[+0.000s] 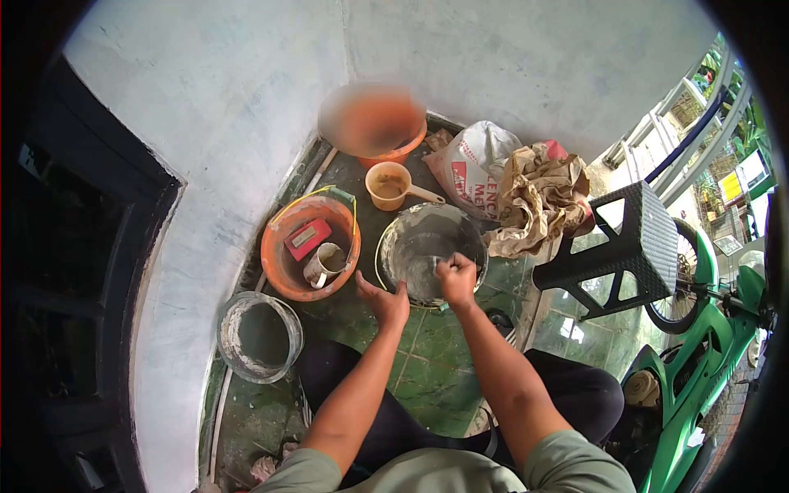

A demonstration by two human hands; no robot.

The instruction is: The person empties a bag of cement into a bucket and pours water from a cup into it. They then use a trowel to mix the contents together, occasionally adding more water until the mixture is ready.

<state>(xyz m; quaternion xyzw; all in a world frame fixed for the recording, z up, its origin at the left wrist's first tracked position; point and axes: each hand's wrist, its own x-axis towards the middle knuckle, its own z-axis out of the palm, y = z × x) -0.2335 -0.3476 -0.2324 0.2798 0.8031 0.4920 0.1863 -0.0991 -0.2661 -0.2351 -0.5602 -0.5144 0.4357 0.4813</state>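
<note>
A dark bucket [400, 226] smeared with dried grey residue stands on the floor before me, grey material lying inside it. My right hand [457, 278] is closed in a fist over its front right part; what the fingers hold, if anything, I cannot make out. By the bucket's front left edge, my left hand [384, 304] has its thumb and fingers apart and holds nothing. An orange bucket [271, 269] to the left contains a red block-shaped object [307, 240] and a stained white mug [325, 264]. Behind the dark bucket sits an orange dipper [388, 186], its handle pointing right.
A residue-coated grey bucket [229, 349] stands at near left. An orange basin [371, 123], partly blurred, is in the wall corner. At right are a printed sack [470, 168], crumpled brown paper [538, 201], a black stool [653, 234] and a green two-wheeler [690, 386].
</note>
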